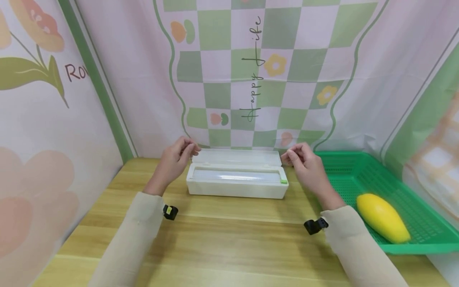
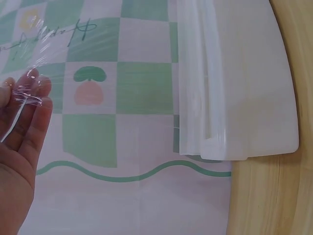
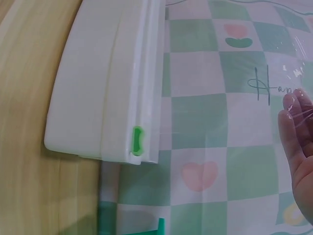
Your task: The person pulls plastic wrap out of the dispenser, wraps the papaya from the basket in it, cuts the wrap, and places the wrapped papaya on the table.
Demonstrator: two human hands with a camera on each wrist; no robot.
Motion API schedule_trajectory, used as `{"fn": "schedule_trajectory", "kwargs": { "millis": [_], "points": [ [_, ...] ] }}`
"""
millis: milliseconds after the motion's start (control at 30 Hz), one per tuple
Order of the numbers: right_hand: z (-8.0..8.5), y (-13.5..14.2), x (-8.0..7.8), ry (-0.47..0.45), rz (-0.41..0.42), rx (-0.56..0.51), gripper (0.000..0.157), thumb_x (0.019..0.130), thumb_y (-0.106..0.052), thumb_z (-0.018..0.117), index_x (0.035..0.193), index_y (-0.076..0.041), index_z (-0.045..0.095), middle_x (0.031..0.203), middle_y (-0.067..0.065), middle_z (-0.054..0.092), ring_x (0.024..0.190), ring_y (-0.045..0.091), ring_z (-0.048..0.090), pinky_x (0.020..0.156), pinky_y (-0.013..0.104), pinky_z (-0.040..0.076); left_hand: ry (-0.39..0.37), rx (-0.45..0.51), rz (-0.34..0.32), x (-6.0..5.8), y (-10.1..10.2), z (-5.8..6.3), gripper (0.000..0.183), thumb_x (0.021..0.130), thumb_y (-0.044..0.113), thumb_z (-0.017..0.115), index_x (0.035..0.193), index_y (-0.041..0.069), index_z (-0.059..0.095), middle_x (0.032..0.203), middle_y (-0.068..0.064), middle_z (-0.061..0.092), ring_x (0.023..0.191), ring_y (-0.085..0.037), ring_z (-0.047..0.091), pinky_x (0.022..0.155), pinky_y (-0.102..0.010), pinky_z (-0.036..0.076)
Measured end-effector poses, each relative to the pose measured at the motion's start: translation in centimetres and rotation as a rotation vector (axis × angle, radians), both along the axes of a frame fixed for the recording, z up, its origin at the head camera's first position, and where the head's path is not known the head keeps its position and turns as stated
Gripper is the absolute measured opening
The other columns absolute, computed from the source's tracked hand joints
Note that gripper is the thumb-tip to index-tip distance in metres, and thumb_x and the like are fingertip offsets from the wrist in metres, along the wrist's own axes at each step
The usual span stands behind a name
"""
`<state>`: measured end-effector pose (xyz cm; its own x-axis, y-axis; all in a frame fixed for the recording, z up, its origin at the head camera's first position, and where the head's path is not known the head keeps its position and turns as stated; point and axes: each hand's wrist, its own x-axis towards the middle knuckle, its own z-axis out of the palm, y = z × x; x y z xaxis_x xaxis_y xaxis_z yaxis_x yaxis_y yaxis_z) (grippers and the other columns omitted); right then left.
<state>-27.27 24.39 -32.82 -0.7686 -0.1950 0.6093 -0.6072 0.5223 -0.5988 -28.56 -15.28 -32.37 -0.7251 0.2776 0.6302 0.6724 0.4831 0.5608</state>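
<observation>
A white cling film dispenser (image 1: 236, 189) sits on the table with its clear lid raised at the back. Inside lies a shiny roll of film (image 1: 236, 176), and a green slide cutter (image 3: 137, 141) is at the box's right end. Thin, see-through cling film (image 2: 46, 51) stretches between both hands, wrinkled where it is gripped. My left hand (image 1: 175, 159) pinches one corner between thumb and fingers, beside the lid's left end. At the lid's right end, my right hand (image 1: 306, 165) pinches the other corner. Most of the film's outline is hard to make out.
To the right stands a green plastic basket (image 1: 423, 249) holding a yellow mango-like fruit (image 1: 383, 217). The wooden table (image 1: 229, 239) ends at a printed checkered curtain (image 1: 247, 67) behind the dispenser. Another patterned cloth (image 1: 46, 131) hangs along the left side.
</observation>
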Motion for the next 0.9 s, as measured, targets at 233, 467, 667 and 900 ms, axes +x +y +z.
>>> {"fn": "schedule_trajectory", "kwargs": {
  "millis": [233, 467, 667, 900],
  "points": [
    [0.5, 0.0, 0.2, 0.014, 0.002, -0.005, 0.019, 0.107, -0.015, 0.047, 0.111, 0.002, 0.053, 0.1, 0.011, 0.07, 0.091, 0.018, 0.067, 0.074, 0.015, 0.053, 0.027, -0.004, 0.009, 0.2, -0.1, 0.6, 0.018, 0.108, 0.019, 0.045, 0.11, 0.008, 0.059, 0.101, -0.003, 0.07, 0.086, -0.019, 0.065, 0.066, -0.03, 0.054],
    [1.1, -0.1, 0.8, 0.027, -0.002, -0.009, 0.018, 0.107, -0.014, 0.048, 0.111, 0.003, 0.053, 0.1, 0.011, 0.07, 0.09, 0.013, 0.066, 0.074, 0.015, 0.051, 0.042, -0.014, 0.017, 0.5, -0.1, 1.2, 0.019, 0.108, 0.02, 0.045, 0.11, 0.008, 0.059, 0.103, -0.008, 0.07, 0.081, -0.021, 0.062, 0.062, -0.029, 0.049],
    [1.5, -0.2, 0.9, 0.071, 0.002, -0.023, 0.014, 0.106, -0.01, 0.05, 0.11, 0.003, 0.054, 0.099, 0.012, 0.07, 0.089, 0.007, 0.065, 0.074, 0.014, 0.051, 0.084, -0.019, 0.023, 0.5, -0.2, 1.5, 0.018, 0.108, 0.019, 0.046, 0.11, 0.007, 0.06, 0.1, -0.004, 0.07, 0.084, -0.019, 0.062, 0.062, -0.029, 0.048],
    [2.1, -0.1, 1.0, 0.114, 0.02, -0.028, 0.012, 0.104, -0.005, 0.051, 0.109, 0.006, 0.055, 0.098, 0.013, 0.07, 0.088, 0.004, 0.065, 0.075, 0.016, 0.053, 0.125, -0.006, 0.007, 0.6, -0.3, 2.1, 0.017, 0.108, 0.016, 0.047, 0.109, 0.006, 0.06, 0.101, -0.005, 0.071, 0.081, -0.022, 0.063, 0.058, -0.026, 0.044]
  ]
}}
